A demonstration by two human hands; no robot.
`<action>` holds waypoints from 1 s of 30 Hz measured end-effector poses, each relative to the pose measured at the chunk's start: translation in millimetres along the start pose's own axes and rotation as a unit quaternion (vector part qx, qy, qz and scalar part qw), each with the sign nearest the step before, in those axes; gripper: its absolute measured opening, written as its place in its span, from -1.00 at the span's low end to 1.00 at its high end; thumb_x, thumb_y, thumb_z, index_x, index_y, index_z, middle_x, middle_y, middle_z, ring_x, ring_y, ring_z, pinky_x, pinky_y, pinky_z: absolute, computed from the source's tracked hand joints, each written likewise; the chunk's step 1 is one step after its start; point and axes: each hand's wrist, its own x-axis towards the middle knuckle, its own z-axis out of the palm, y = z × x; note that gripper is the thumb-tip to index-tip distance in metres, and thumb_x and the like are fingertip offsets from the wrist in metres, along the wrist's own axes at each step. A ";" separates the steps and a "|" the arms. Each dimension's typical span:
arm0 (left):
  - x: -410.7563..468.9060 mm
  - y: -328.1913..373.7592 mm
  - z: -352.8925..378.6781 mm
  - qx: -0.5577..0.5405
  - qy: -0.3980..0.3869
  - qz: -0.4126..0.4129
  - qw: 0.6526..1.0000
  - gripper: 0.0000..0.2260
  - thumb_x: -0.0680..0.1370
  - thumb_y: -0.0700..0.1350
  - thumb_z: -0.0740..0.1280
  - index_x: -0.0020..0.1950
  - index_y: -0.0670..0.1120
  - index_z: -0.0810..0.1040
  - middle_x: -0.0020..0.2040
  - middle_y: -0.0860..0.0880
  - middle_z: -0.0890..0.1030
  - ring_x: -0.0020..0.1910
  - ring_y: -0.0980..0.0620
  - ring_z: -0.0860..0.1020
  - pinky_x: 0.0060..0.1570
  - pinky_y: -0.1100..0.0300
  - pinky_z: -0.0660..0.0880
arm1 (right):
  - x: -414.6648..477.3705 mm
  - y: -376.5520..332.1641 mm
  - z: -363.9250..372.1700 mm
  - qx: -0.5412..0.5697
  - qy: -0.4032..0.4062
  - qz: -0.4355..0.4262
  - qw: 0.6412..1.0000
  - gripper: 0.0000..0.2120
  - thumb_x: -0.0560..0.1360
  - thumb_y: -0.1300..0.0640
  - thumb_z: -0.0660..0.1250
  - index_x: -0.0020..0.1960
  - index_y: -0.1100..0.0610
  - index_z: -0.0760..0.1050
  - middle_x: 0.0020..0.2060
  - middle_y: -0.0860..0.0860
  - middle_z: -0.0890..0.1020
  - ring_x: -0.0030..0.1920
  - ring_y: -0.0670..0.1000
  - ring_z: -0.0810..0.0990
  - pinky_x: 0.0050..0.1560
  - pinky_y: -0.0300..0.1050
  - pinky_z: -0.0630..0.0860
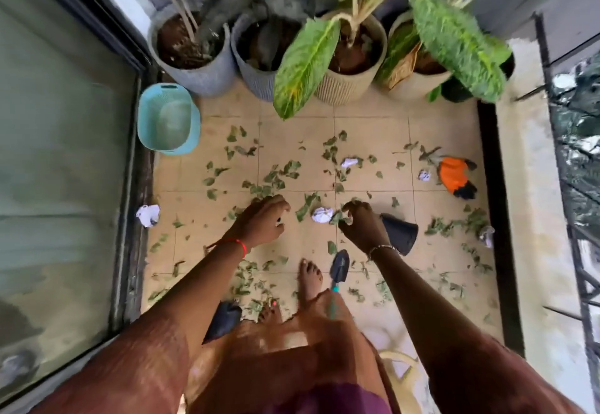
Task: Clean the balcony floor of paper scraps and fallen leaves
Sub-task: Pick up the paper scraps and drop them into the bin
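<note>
Right hand pinching leaf clump by paper ball, left hand curled, grip unclear, fallen leaves pointing all ways

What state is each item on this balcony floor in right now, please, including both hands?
Left hand: fingers curled, hold unclear.
Right hand: pinches leaves.
Paper ball: crumpled, on floor.
Teal basket: upright, looks empty.
Black pot: tipped on its side.
Trowel: lying flat.
Orange glove: lying on tiles.

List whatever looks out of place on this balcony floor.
Torn leaves and crumpled paper balls litter the tiles. A black pot lies tipped on its side by the right hand, and an orange glove and trowel lie loose among them.
</note>
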 end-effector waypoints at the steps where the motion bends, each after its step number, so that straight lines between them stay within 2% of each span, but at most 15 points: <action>1: 16.3 -13.1 18.0 0.006 0.005 0.007 1.000 -0.69 0.48 -0.21 0.34 0.23 -0.15 0.48 0.24 -0.06 0.47 0.22 -0.06 0.46 0.16 0.13 0.37 | 16.8 10.6 18.7 -0.012 -0.002 -0.009 1.000 -0.69 0.46 0.21 0.29 0.19 0.22 0.47 0.13 0.17 0.54 0.17 0.18 0.47 0.02 -0.03 0.43; 5: 72.3 -70.3 92.5 0.023 0.000 0.022 1.000 -0.69 0.46 -0.27 0.35 0.20 -0.16 0.51 0.20 -0.07 0.48 0.18 -0.05 0.48 0.11 0.21 0.35 | 80.7 50.5 93.4 -0.029 -0.003 -0.035 0.999 -0.64 0.47 0.20 0.29 0.26 0.22 0.42 0.20 0.14 0.48 0.22 0.15 0.42 0.05 -0.06 0.39; 7: 101.3 -106.5 135.3 0.011 -0.020 0.010 1.000 -0.67 0.45 -0.30 0.35 0.21 -0.18 0.52 0.19 -0.08 0.48 0.19 -0.05 0.47 0.17 0.22 0.35 | 108.8 72.1 131.9 -0.041 -0.004 -0.041 0.998 -0.63 0.47 0.19 0.30 0.26 0.21 0.41 0.20 0.13 0.47 0.23 0.14 0.42 0.05 -0.06 0.39; 9: 129.3 -137.6 172.9 0.005 -0.036 -0.006 0.999 -0.65 0.45 -0.30 0.34 0.24 -0.19 0.51 0.26 -0.14 0.44 0.29 -0.12 0.42 0.26 0.13 0.35 | 132.8 90.4 163.2 -0.049 -0.012 -0.053 0.997 -0.60 0.46 0.20 0.31 0.28 0.20 0.40 0.21 0.13 0.46 0.24 0.14 0.41 0.04 -0.05 0.39; 13: 167.2 -169.4 219.0 0.088 -0.038 0.024 0.995 -0.57 0.56 -0.30 0.21 0.44 -0.17 0.32 0.50 -0.11 0.23 0.47 -0.08 0.19 0.34 0.16 0.18 | 172.6 118.6 209.9 -0.100 -0.043 -0.077 0.991 -0.55 0.46 0.18 0.30 0.34 0.16 0.36 0.27 0.11 0.41 0.28 0.13 0.38 0.10 -0.04 0.41; 15: 188.3 -187.1 245.3 0.134 -0.030 0.032 0.990 -0.54 0.56 -0.34 0.18 0.46 -0.16 0.29 0.52 -0.11 0.18 0.48 -0.08 0.17 0.33 0.10 0.27 | 194.7 131.1 240.1 -0.136 -0.050 -0.095 0.985 -0.51 0.46 0.16 0.31 0.37 0.12 0.32 0.31 0.08 0.37 0.30 0.11 0.35 0.12 -0.03 0.41; 18: 209.2 -199.4 257.8 0.182 -0.048 0.046 0.981 -0.62 0.51 -0.32 0.23 0.33 -0.15 0.40 0.42 -0.12 0.26 0.36 -0.13 0.30 0.17 0.01 0.42 | 207.7 137.6 258.4 -0.167 -0.053 -0.111 0.978 -0.43 0.45 0.15 0.34 0.42 0.07 0.26 0.38 0.07 0.28 0.33 0.12 0.29 0.11 0.02 0.46; 20: 242.1 -245.6 298.0 0.202 -0.078 0.058 0.974 -0.69 0.54 -0.17 0.26 0.28 -0.06 0.42 0.41 -0.06 0.23 0.32 -0.09 0.31 0.14 0.04 0.45 | 219.4 142.1 271.5 -0.197 -0.048 -0.129 0.971 -0.41 0.45 0.13 0.34 0.43 0.06 0.23 0.42 0.08 0.22 0.35 0.13 0.25 0.09 0.01 0.47; 22: 307.9 -339.6 371.8 0.160 -0.138 0.036 0.977 -0.77 0.54 0.15 0.17 0.20 0.24 0.39 0.38 0.01 0.29 0.28 -0.05 0.35 0.16 0.04 0.45 | 227.9 145.2 279.8 -0.232 -0.046 -0.143 0.961 -0.43 0.47 0.13 0.32 0.43 0.08 0.22 0.43 0.09 0.19 0.35 0.12 0.24 0.07 -0.01 0.45; 23: 332.4 -366.0 386.3 0.088 -0.126 0.012 0.988 -0.82 0.50 0.23 0.16 0.09 0.35 0.37 0.28 0.04 0.39 0.20 -0.05 0.41 0.11 0.03 0.47 | 232.4 148.8 283.5 -0.243 -0.048 -0.148 0.957 -0.47 0.49 0.14 0.30 0.41 0.10 0.23 0.42 0.10 0.21 0.34 0.12 0.26 0.05 -0.02 0.44; 24: 340.8 -375.3 385.2 0.024 -0.140 -0.009 0.990 -0.91 0.47 0.17 0.20 -0.05 0.34 0.36 0.12 0.04 0.46 0.08 -0.05 0.48 -0.01 0.08 0.47 | 234.8 151.3 286.4 -0.237 -0.048 -0.154 0.958 -0.54 0.51 0.14 0.26 0.38 0.12 0.27 0.38 0.11 0.25 0.31 0.13 0.29 0.03 -0.04 0.45; 25: 330.3 -358.6 362.1 -0.005 -0.129 -0.036 0.991 -0.92 0.46 0.05 0.25 -0.17 0.23 0.36 -0.04 0.02 0.48 -0.08 -0.04 0.50 -0.16 0.13 0.44 | 237.7 153.8 288.4 -0.214 -0.039 -0.159 0.963 -0.62 0.53 0.14 0.23 0.33 0.15 0.33 0.32 0.11 0.31 0.26 0.13 0.34 -0.02 -0.06 0.44; 27: 270.3 -250.7 277.3 -0.001 -0.077 -0.035 0.996 -0.76 0.49 -0.15 0.31 -0.28 0.06 0.30 -0.21 -0.01 0.43 -0.25 0.01 0.43 -0.33 0.20 0.32 | 243.2 154.9 287.0 -0.123 -0.008 -0.158 0.980 -0.76 0.52 0.15 0.26 0.16 0.21 0.47 0.15 0.13 0.46 0.13 0.14 0.47 -0.10 -0.15 0.40; 28: 262.8 -220.0 254.6 -0.051 -0.062 -0.008 0.997 -0.78 0.51 -0.20 0.32 -0.25 0.00 0.32 -0.24 0.00 0.42 -0.27 0.04 0.41 -0.35 0.23 0.28 | 248.1 154.5 282.8 -0.062 0.011 -0.146 0.987 -0.82 0.48 0.20 0.31 0.05 0.24 0.53 0.05 0.14 0.52 0.05 0.14 0.53 -0.15 -0.25 0.36; 30: 271.1 -196.7 228.1 -0.186 -0.031 -0.029 0.982 -0.92 0.56 -0.21 0.28 -0.12 -0.11 0.42 -0.23 -0.02 0.47 -0.27 0.06 0.45 -0.32 0.25 0.34 | 259.6 149.8 267.9 0.073 0.059 -0.116 0.989 -0.87 0.38 0.29 0.41 -0.09 0.29 0.60 -0.11 0.11 0.59 -0.08 0.10 0.58 -0.23 -0.36 0.34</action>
